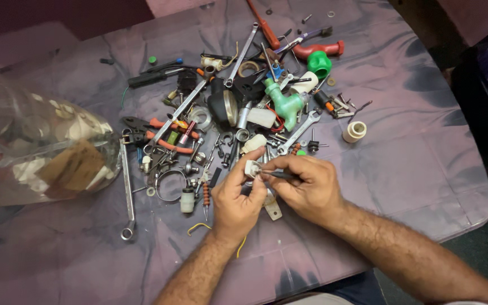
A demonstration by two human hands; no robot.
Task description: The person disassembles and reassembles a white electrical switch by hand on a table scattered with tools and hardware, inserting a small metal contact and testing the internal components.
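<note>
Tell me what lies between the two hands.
In the head view, a small white part sits there, pinched by the left hand, with the right hand holding a thin dark tool against it.

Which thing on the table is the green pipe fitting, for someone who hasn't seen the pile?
Start at the heap of tools on the purple table, above the two hands. Near the heap's middle, right of a black round lamp, lies the green pipe fitting. It is pale green and T-shaped; the darker green knob above it is rounder.
</note>
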